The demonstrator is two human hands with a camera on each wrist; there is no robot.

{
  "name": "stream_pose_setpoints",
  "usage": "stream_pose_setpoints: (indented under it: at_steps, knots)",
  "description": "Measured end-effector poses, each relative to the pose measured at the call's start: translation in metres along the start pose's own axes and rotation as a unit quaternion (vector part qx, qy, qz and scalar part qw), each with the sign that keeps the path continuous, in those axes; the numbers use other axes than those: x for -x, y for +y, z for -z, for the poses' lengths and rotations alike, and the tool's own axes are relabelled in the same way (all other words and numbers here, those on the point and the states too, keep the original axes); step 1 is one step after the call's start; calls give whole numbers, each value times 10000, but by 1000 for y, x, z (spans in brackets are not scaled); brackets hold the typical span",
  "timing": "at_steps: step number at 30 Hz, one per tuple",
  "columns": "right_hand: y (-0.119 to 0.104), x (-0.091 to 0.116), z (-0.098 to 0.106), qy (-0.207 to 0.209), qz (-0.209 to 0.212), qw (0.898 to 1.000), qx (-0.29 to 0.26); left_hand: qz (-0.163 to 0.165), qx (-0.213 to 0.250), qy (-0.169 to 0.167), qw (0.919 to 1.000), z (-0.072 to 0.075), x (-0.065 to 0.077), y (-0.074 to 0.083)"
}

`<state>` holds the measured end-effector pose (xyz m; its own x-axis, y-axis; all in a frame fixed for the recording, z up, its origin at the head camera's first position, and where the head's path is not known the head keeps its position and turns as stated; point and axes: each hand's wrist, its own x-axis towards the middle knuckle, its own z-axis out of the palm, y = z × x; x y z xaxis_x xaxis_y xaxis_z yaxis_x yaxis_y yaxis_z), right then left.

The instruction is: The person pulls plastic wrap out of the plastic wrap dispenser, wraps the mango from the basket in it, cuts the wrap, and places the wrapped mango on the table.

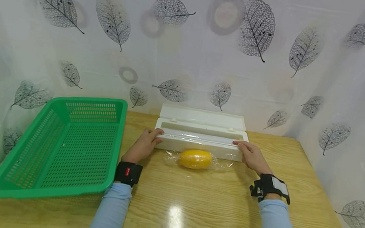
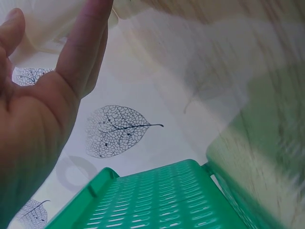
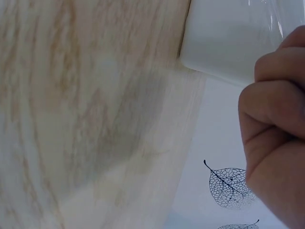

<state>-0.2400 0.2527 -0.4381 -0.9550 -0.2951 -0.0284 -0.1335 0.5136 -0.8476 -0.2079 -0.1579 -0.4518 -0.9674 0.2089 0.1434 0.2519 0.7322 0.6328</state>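
Observation:
A white cling film dispenser [image 1: 198, 147] stands at the back of the table, its lid [image 1: 202, 116] raised and a roll of film [image 1: 197, 136] inside. My left hand [image 1: 143, 144] grips its left end; in the left wrist view the fingers reach up to it, thumb apart. At the right end my right hand [image 1: 251, 157] holds the dispenser near the front edge, fingers curled in the right wrist view. A yellow oval fruit [image 1: 195, 159] lies right in front, covered in clear film [image 1: 222, 164] that spreads out on both sides. Its exact kind I cannot tell.
A green plastic basket [image 1: 113, 151] with slotted walls stands on the left of the wooden table [image 1: 209, 214], close to my left forearm. A white curtain with leaf prints [image 1: 196, 52] hangs behind and at both sides.

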Motion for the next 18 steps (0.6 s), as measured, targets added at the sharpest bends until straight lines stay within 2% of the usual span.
stream_pose_setpoints:
  at_steps: [5,14,18]
  knots:
    - [1,1,0,170,-13,9999,-1,14,51,-11,10000,2,-1,1]
    - [7,1,0,416,-172,9985,-318,-60,64,-20,10000,4,0,1]
    - [7,0,2,371,-164,9985,-369,89,92,-50,9999,4,0,1]
